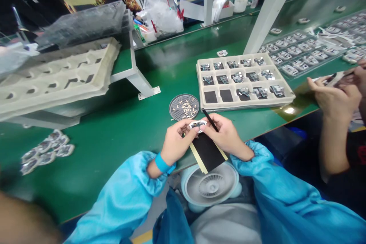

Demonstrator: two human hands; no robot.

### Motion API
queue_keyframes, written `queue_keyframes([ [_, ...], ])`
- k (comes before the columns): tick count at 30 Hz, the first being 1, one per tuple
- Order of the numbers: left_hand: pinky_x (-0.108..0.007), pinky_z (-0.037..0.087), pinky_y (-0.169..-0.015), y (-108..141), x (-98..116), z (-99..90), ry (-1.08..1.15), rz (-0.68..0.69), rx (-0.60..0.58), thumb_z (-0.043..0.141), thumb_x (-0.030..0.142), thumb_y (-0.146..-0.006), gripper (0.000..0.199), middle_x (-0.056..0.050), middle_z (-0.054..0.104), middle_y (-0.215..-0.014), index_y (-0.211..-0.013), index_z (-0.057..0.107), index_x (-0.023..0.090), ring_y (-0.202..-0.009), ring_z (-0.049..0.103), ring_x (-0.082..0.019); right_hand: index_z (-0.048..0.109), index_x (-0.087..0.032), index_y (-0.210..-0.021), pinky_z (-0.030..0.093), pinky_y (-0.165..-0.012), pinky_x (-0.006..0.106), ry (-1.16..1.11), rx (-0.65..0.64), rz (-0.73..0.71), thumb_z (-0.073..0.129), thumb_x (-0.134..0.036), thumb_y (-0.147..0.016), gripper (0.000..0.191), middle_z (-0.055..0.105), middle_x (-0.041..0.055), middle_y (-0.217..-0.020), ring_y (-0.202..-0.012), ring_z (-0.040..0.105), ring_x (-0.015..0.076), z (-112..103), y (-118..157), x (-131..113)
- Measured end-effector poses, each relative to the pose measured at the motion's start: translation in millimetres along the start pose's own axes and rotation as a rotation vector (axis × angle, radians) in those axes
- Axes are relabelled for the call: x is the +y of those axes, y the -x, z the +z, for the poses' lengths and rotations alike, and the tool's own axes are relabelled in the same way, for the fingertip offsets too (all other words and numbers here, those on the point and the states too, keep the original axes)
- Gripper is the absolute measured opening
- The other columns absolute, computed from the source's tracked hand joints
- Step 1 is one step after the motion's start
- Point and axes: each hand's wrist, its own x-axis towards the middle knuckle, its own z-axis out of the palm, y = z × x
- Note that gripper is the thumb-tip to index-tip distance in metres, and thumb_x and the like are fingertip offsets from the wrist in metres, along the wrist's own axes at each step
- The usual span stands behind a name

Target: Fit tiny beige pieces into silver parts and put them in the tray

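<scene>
We hold a small white-rimmed part (198, 125) up in front of us at the near edge of the green bench (160, 122). Our left hand (175, 139) pinches it from one side, thumb and fingers drawn close on its rim. Our right hand (225, 131) has its thumb pressed on the other side, and a black stick (210, 120) is kept in the same grip, slanting up past the fingers. The fingertips cover some of the part, so we cannot tell all of its inside.

Under our hands a black sheet (210, 154) with pale yellow edges juts out over the bench edge, blocking a little of the fan (211, 187) below. Just beyond our hands sits a round dark dish (175, 115) with small pale pieces (187, 108) in it, and close by on its right a cream tray (228, 106). Circuit pieces fill most compartments; in the two leftmost of the nearest row, we see black squares.

Behind that tray a slanting white post (268, 11) hides a strip of bench. At far right, a co-worker's hands (339, 91) work near clear trays (303, 51) of similar parts. On our left, a shelf leg (143, 80) stands on the bench, and a cluster of wrapped-looking parts (45, 150) lies well apart from us
</scene>
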Motion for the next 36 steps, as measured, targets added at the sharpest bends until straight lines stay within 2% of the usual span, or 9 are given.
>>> queue_keyframes([
  [6, -0.025, 0.055, -0.065, 2.4, 1.1, 7.5, 0.043, -0.017, 0.048, 0.075, 0.033, -0.084, 0.022, -0.002, 0.071, -0.073, -0.096, 0.073, 0.015, -0.064, 0.067, -0.014, 0.064, -0.019, -0.092, 0.049, -0.069, 0.027, 0.011, 0.022, -0.007, 0.069, -0.03, -0.088, 0.013, 0.066, 0.0008, -0.081, -0.073, 0.061, 0.0148, 2.2, 1.3, 1.1],
  [11, -0.027, 0.056, -0.068, 3.2, -4.6, 7.1, -0.015, 0.01, 0.061, 0.072, 0.033, -0.087, 0.022, -0.004, 0.074, -0.08, -0.1, 0.073, 0.016, -0.069, 0.068, -0.016, 0.065, -0.018, -0.095, 0.051, -0.071, 0.028, 0.072, 0.021, -0.029, 0.068, -0.031, -0.09, 0.014, 0.067, 0.0013, -0.084, -0.076, 0.063, 0.0159, 0.1, 0.0, 4.1],
  [14, -0.028, 0.053, -0.069, 1.9, -4.9, 2.4, -0.212, 0.144, 0.081, 0.069, 0.03, -0.09, 0.018, -0.004, 0.075, -0.085, -0.102, 0.074, 0.018, -0.071, 0.065, -0.016, 0.069, -0.019, -0.098, 0.052, -0.075, 0.031, 0.201, -0.029, -0.084, 0.069, -0.034, -0.09, 0.017, 0.07, 0.0033, -0.09, -0.082, 0.066, 0.0184, -7.9, -3.4, -0.8],
  [17, -0.028, 0.05, -0.071, 1.7, -1.7, -2.2, -0.392, 0.317, 0.106, 0.066, 0.026, -0.091, 0.017, -0.003, 0.074, -0.089, -0.105, 0.074, 0.021, -0.071, 0.061, -0.015, 0.071, -0.021, -0.108, 0.053, -0.089, 0.037, 0.314, -0.028, -0.264, 0.069, -0.034, -0.092, 0.021, 0.072, 0.0069, -0.105, -0.099, 0.067, 0.0225, -18.0, -8.3, -12.9],
  [19, -0.028, 0.049, -0.072, 2.3, 0.5, -3.9, -0.433, 0.379, 0.117, 0.065, 0.024, -0.092, 0.016, -0.003, 0.074, -0.091, -0.105, 0.074, 0.021, -0.073, 0.061, -0.015, 0.071, -0.022, -0.11, 0.053, -0.094, 0.04, 0.368, 0.007, -0.387, 0.065, -0.032, -0.095, 0.018, 0.071, 0.0081, -0.107, -0.103, 0.066, 0.0232, -23.1, -12.3, -21.6],
  [23, -0.028, 0.048, -0.074, 3.5, 1.6, -5.0, -0.442, 0.407, 0.119, 0.064, 0.022, -0.092, 0.017, -0.004, 0.074, -0.094, -0.106, 0.073, 0.021, -0.078, 0.062, -0.017, 0.073, -0.022, -0.1, 0.055, -0.083, 0.037, 0.407, -0.08, -0.524, 0.067, -0.028, -0.094, 0.01, 0.07, 0.0066, -0.093, -0.089, 0.065, 0.0209, -25.9, -18.8, -29.0],
  [27, -0.029, 0.048, -0.074, 3.6, 0.4, -5.4, -0.441, 0.407, 0.106, 0.064, 0.021, -0.092, 0.018, -0.004, 0.074, -0.093, -0.107, 0.073, 0.021, -0.078, 0.062, -0.017, 0.073, -0.023, -0.102, 0.054, -0.075, 0.034, 0.445, -0.147, -0.593, 0.068, -0.025, -0.093, 0.01, 0.068, 0.0056, -0.09, -0.084, 0.064, 0.0192, -24.1, -18.5, -23.9],
  [33, -0.029, 0.049, -0.074, 2.1, -1.5, -6.5, -0.466, 0.41, 0.095, 0.062, 0.02, -0.092, 0.02, -0.004, 0.073, -0.092, -0.109, 0.072, 0.02, -0.077, 0.062, -0.016, 0.073, -0.024, -0.111, 0.055, -0.076, 0.033, 0.527, -0.159, -0.62, 0.064, -0.023, -0.095, 0.018, 0.067, 0.0063, -0.094, -0.088, 0.065, 0.019, -22.6, -15.0, -18.9],
  [36, -0.03, 0.049, -0.075, 1.4, -2.1, -9.0, -0.489, 0.415, 0.108, 0.061, 0.017, -0.09, 0.021, -0.004, 0.073, -0.093, -0.107, 0.072, 0.021, -0.077, 0.062, -0.017, 0.072, -0.025, -0.114, 0.056, -0.078, 0.035, 0.563, -0.214, -0.618, 0.062, -0.021, -0.096, 0.022, 0.067, 0.007, -0.098, -0.09, 0.065, 0.0197, -22.7, -18.7, -22.2],
])
